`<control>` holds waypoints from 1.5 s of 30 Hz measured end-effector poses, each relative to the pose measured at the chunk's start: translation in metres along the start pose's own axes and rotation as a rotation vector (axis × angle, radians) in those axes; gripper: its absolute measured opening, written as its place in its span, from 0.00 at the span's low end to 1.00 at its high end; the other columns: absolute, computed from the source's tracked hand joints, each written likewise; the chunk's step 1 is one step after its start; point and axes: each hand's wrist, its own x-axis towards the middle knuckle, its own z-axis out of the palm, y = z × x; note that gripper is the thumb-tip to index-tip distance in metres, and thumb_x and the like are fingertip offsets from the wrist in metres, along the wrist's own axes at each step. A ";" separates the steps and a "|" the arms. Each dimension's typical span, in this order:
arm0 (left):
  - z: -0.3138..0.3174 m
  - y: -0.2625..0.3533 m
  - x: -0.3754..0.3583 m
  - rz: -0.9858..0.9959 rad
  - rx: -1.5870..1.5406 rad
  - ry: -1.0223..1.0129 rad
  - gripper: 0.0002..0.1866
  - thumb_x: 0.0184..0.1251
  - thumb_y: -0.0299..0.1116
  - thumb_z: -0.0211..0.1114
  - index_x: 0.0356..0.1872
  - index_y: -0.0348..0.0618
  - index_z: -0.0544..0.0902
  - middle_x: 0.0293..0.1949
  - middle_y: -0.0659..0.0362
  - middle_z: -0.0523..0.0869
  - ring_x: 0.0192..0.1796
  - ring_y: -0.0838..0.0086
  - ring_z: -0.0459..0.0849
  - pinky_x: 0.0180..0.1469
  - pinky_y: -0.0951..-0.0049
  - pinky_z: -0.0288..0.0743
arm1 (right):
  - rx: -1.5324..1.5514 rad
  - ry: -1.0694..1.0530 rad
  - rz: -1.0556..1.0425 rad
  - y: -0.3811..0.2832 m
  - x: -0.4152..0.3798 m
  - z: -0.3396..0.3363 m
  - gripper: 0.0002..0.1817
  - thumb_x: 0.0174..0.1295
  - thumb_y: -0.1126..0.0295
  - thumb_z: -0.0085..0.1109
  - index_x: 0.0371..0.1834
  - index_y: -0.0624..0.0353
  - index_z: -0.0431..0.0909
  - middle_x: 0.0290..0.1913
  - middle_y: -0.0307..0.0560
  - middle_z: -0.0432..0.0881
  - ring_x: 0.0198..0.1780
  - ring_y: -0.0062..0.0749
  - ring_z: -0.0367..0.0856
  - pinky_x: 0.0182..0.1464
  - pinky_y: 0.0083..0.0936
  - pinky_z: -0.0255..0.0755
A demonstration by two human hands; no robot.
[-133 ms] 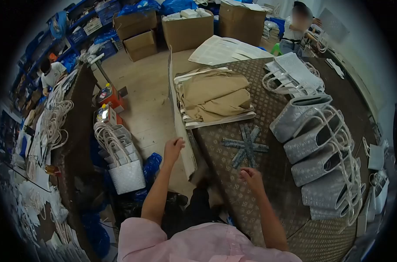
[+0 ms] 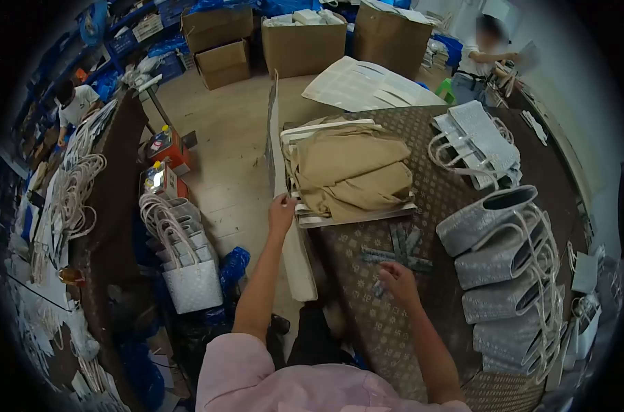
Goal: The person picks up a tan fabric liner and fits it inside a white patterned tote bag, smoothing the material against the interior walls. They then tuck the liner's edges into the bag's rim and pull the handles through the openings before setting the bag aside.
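Note:
My left hand (image 2: 281, 214) is at the near left corner of a stack of tan fabric pieces (image 2: 349, 165) with white edges. Its fingers are drawn together; whether they pinch the edge is hidden. Over the brown patterned table, my right hand (image 2: 399, 281) hovers at several crossed grey-blue strips (image 2: 394, 257). Thumb and fingers are curled closed there, and I cannot make out anything between them. The hand covers part of the strips.
Silver-grey handbags (image 2: 494, 271) with rope handles line the table's right side. A pale board (image 2: 299, 264) stands along its left edge. More white bags (image 2: 191, 285) and red tins (image 2: 167, 147) are on the left. Cardboard boxes (image 2: 303, 48) stand behind. Two other people work farther off.
My left hand has come to the stack's near left corner. My right hand stays by the strips, now overlapping them more. The whole view has shifted slightly.

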 end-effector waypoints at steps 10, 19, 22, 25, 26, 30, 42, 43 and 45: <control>0.029 0.043 0.099 0.187 0.207 0.120 0.13 0.68 0.35 0.59 0.35 0.32 0.75 0.28 0.47 0.78 0.31 0.57 0.78 0.36 0.59 0.70 | -0.738 0.059 -0.633 -0.117 0.247 0.129 0.38 0.53 0.73 0.64 0.69 0.57 0.60 0.49 0.58 0.77 0.48 0.51 0.78 0.50 0.42 0.73; 0.068 0.010 0.076 0.306 -0.050 0.159 0.30 0.71 0.41 0.56 0.67 0.31 0.63 0.64 0.42 0.67 0.66 0.56 0.68 0.66 0.63 0.62 | -0.929 -0.202 -0.639 -0.132 0.361 0.111 0.10 0.57 0.69 0.58 0.38 0.63 0.79 0.44 0.60 0.81 0.37 0.51 0.81 0.39 0.41 0.74; 0.084 -0.014 0.066 0.393 0.542 -0.064 0.37 0.68 0.46 0.57 0.68 0.28 0.58 0.70 0.40 0.58 0.72 0.48 0.57 0.69 0.56 0.57 | -0.593 -0.261 -0.442 -0.173 0.371 0.087 0.12 0.59 0.67 0.60 0.38 0.67 0.81 0.28 0.51 0.82 0.30 0.37 0.81 0.34 0.34 0.73; 0.092 -0.013 0.068 0.403 0.919 -0.117 0.41 0.65 0.50 0.59 0.68 0.27 0.59 0.71 0.40 0.57 0.73 0.47 0.55 0.69 0.53 0.56 | -0.441 -0.367 -0.209 -0.204 0.373 0.065 0.17 0.62 0.60 0.60 0.37 0.67 0.81 0.23 0.44 0.80 0.25 0.23 0.77 0.28 0.26 0.69; 0.091 -0.015 0.070 0.388 0.927 -0.137 0.42 0.65 0.52 0.59 0.68 0.26 0.59 0.71 0.41 0.56 0.73 0.46 0.54 0.69 0.51 0.56 | -0.445 -0.350 -0.167 -0.211 0.374 0.059 0.18 0.63 0.58 0.60 0.35 0.66 0.81 0.21 0.42 0.78 0.24 0.21 0.76 0.27 0.25 0.69; 0.089 -0.018 0.068 0.383 0.903 -0.140 0.43 0.63 0.53 0.60 0.68 0.26 0.58 0.70 0.40 0.57 0.73 0.46 0.53 0.69 0.50 0.56 | -0.304 0.122 -0.227 -0.191 0.426 -0.002 0.18 0.62 0.57 0.61 0.33 0.65 0.80 0.16 0.42 0.74 0.17 0.26 0.73 0.20 0.28 0.66; 0.089 -0.011 0.074 0.290 1.003 -0.298 0.44 0.66 0.54 0.57 0.69 0.26 0.55 0.71 0.38 0.55 0.74 0.45 0.49 0.71 0.47 0.52 | 0.686 1.405 -0.579 -0.286 0.275 -0.387 0.27 0.69 0.57 0.53 0.61 0.70 0.67 0.56 0.53 0.75 0.49 0.43 0.81 0.48 0.36 0.80; 0.090 -0.008 0.072 0.288 0.976 -0.292 0.44 0.67 0.54 0.57 0.69 0.25 0.55 0.71 0.37 0.55 0.74 0.44 0.47 0.71 0.47 0.52 | 0.652 1.379 -0.690 -0.310 0.241 -0.402 0.28 0.69 0.57 0.53 0.62 0.70 0.65 0.56 0.53 0.75 0.50 0.43 0.80 0.50 0.36 0.80; 0.088 -0.005 0.073 0.316 0.990 -0.297 0.43 0.66 0.54 0.57 0.68 0.24 0.56 0.70 0.36 0.55 0.74 0.43 0.48 0.71 0.47 0.52 | 0.372 1.310 -0.822 -0.350 0.185 -0.461 0.28 0.70 0.55 0.52 0.62 0.69 0.65 0.54 0.52 0.75 0.50 0.39 0.79 0.52 0.35 0.79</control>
